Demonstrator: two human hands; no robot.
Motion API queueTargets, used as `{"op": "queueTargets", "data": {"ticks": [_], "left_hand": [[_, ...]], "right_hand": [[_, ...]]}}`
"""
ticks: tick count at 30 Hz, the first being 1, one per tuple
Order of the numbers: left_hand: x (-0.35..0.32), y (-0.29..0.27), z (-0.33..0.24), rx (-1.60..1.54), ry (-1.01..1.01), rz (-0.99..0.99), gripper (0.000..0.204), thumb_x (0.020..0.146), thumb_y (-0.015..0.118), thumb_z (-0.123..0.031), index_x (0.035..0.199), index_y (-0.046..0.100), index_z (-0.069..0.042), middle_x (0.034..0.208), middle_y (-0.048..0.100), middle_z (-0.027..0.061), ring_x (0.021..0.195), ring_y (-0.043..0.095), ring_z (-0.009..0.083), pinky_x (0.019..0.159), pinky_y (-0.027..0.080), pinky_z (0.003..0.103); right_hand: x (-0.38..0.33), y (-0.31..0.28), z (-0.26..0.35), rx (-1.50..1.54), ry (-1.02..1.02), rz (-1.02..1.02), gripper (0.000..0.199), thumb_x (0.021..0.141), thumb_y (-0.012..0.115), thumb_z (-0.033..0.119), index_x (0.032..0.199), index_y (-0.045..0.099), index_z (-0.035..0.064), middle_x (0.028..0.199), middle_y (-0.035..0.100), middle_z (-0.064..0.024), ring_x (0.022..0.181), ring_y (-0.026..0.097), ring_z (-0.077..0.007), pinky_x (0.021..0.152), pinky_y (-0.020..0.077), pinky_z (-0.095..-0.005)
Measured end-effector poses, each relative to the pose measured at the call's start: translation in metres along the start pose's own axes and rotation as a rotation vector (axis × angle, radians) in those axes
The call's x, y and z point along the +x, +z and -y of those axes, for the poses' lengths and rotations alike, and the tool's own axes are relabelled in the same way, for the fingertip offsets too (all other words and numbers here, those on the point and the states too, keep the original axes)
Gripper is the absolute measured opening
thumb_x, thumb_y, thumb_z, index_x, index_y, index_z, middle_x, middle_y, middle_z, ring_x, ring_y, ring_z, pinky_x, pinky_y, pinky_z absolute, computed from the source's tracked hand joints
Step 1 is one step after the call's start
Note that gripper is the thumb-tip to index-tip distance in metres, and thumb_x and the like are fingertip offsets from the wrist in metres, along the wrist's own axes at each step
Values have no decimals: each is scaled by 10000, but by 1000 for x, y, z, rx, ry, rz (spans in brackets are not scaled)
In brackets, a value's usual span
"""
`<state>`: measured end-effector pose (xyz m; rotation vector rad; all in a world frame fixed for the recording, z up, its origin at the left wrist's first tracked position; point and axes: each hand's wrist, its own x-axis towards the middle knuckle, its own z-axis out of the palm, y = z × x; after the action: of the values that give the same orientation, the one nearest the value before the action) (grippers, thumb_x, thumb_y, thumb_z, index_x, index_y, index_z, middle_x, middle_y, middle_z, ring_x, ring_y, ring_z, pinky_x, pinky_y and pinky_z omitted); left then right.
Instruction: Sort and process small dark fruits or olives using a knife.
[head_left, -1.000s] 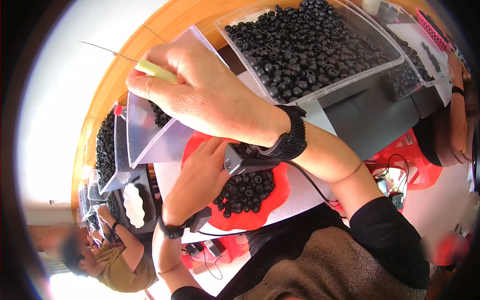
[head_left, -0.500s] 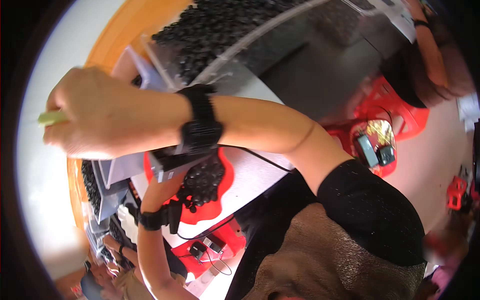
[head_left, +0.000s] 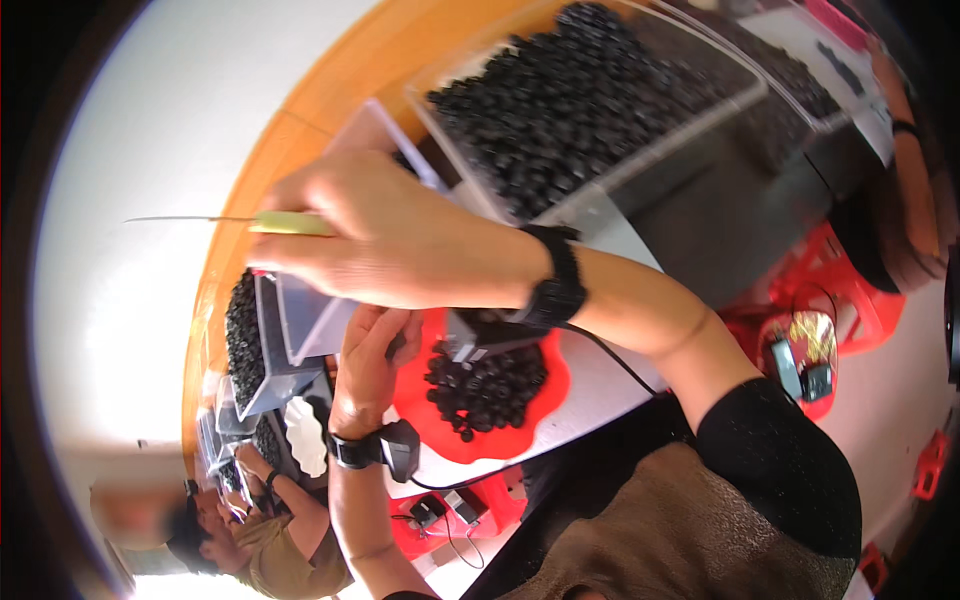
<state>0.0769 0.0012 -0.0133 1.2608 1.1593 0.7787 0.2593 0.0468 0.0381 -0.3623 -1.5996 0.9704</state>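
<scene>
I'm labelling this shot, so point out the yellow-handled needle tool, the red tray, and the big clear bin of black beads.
yellow-handled needle tool (head_left: 285,223), head view, on the handle.
red tray (head_left: 552,383), head view, right rim.
clear bin of black beads (head_left: 600,205), head view, front wall.

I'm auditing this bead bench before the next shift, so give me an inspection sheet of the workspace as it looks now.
Surface: white table with orange edge.
Job's things: thin needle tool; red tray of black beads.
Clutter: clear bins of black beads, small boxes at left.
Hands: right hand pinches the needle tool; left hand is closed beside the tray, contents unclear.
Cables: black wire from the right wristband.
Surroundings: another person, red stools.
</scene>
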Motion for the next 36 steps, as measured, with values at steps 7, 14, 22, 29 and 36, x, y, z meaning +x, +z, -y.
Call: {"op": "queueTargets", "data": {"ticks": [7,14,22,29,36], "left_hand": [[8,-11,-26,-509,282,82,406,949,538,-265,1260,445,-22,711,415,-8,521,313,57,445,231,186],[21,-27,-27,-788,374,220,507,924,574,-227,1339,366,-24,844,477,6,616,365,58,459,246,183],[20,-27,-30,-586,361,29,400,993,462,-266,1314,395,-38,866,510,-6,646,365,36,499,266,166],[19,-24,-26,-590,352,-46,320,1017,384,-261,1235,472,-44,786,461,-13,610,352,41,489,251,176],[19,-28,-31,-680,299,-28,322,1010,408,-297,1200,495,-52,739,471,15,542,340,60,469,231,186]], "right_hand": [[2,10,-13,26,125,101,203,942,568,136,958,599,-64,764,658,-82,670,673,-139,609,522,-236],[6,21,-20,131,222,126,164,905,584,109,871,605,-50,722,654,-161,656,687,-235,603,522,-304],[5,32,-23,-226,148,111,133,826,619,58,935,629,-17,795,651,-174,719,654,-326,614,506,-359],[-2,42,-39,-299,113,9,160,835,661,73,958,628,-24,835,656,-169,695,669,-277,585,503,-301],[1,48,-42,-116,191,-23,97,916,577,28,991,598,-30,792,661,-89,705,646,-118,622,506,-245]]}}
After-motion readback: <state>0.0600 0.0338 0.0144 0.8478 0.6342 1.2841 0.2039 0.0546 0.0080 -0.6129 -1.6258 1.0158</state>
